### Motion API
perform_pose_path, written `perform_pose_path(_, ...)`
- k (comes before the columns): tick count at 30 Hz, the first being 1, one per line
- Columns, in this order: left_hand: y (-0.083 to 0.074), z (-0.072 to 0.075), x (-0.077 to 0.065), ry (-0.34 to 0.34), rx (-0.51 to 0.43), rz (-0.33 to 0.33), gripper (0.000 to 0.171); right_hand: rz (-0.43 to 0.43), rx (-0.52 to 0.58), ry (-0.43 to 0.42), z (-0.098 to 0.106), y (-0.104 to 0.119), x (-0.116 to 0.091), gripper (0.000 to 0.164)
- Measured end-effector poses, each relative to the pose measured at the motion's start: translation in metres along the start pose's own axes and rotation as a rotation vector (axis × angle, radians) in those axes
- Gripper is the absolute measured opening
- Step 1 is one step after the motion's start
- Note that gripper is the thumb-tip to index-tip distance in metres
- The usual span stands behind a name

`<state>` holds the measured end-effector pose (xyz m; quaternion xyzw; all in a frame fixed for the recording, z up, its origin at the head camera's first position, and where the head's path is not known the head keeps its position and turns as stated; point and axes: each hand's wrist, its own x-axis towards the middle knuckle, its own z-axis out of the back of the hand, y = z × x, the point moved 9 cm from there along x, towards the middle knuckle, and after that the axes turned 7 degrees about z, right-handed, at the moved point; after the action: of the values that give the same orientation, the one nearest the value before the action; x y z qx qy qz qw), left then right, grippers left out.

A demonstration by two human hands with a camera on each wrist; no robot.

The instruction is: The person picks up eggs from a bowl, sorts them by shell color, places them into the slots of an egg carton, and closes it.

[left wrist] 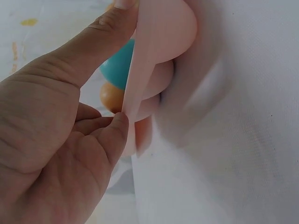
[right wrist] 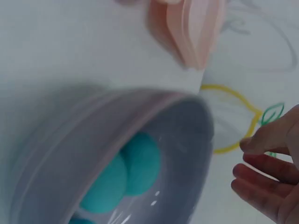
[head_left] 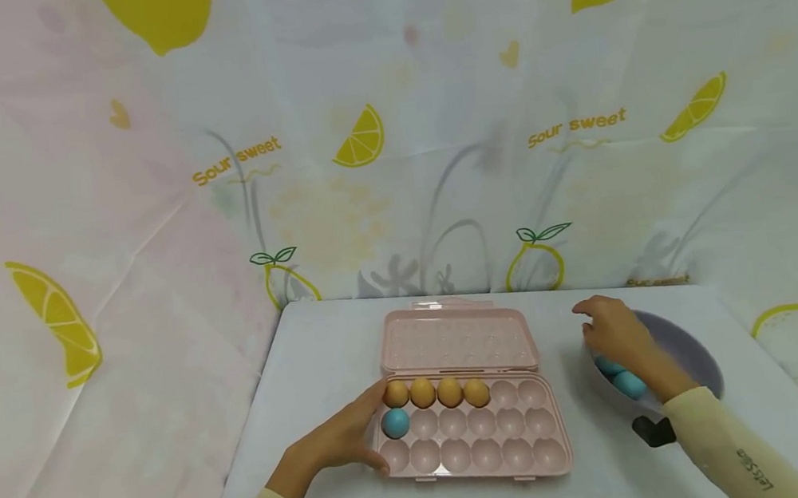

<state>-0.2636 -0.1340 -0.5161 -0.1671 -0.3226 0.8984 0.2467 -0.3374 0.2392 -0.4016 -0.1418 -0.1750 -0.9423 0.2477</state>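
Observation:
A pink egg carton [head_left: 484, 438] lies with its lid folded back on the table. Its back row holds several yellow-brown eggs [head_left: 450, 392] from the left end; one blue egg [head_left: 396, 423] sits at the left of the middle row. My left hand [head_left: 341, 435] grips the carton's left end, its thumb by the front corner and its fingers toward the back. To the right stands a grey-purple bowl [right wrist: 182, 135] with blue eggs [right wrist: 142, 163] inside. My right hand [head_left: 616, 332] hovers over the bowl's far left side, fingers loosely bent, holding nothing; it hides part of the bowl.
The white table [head_left: 321, 337] ends at a fabric backdrop [head_left: 394, 201] printed with lemons. The carton's raised lid [head_left: 460, 339] lies behind the egg rows. A strip of tabletop separates carton and bowl.

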Motion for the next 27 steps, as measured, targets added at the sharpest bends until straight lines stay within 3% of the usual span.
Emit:
perform_pose_path(5, 0.0, 0.0, 0.0, 0.004, -0.015, -0.011, 0.132, -0.172, 0.009, 0.121, -0.002, -0.052, -0.021, 0.032)
perform_pose_path(10, 0.0, -0.001, 0.0, 0.008, -0.001, -0.005, 0.129, -0.24, 0.027, 0.212, -0.014, -0.079, -0.037, 0.032)
perform_pose_path(17, 0.001, -0.001, 0.0, 0.014, 0.024, 0.015, 0.128, -0.279, 0.07, 0.277, -0.026, -0.096, -0.042, 0.037)
perform_pose_path(21, -0.001, -0.001, 0.001, 0.011, 0.025, 0.008, 0.127, -0.316, 0.116, 0.353, -0.034, -0.103, -0.047, 0.03)
perform_pose_path(27, -0.004, 0.0, -0.001, 0.008, 0.037, -0.012, 0.127, -0.339, 0.217, 0.443, -0.035, -0.103, -0.057, 0.03)
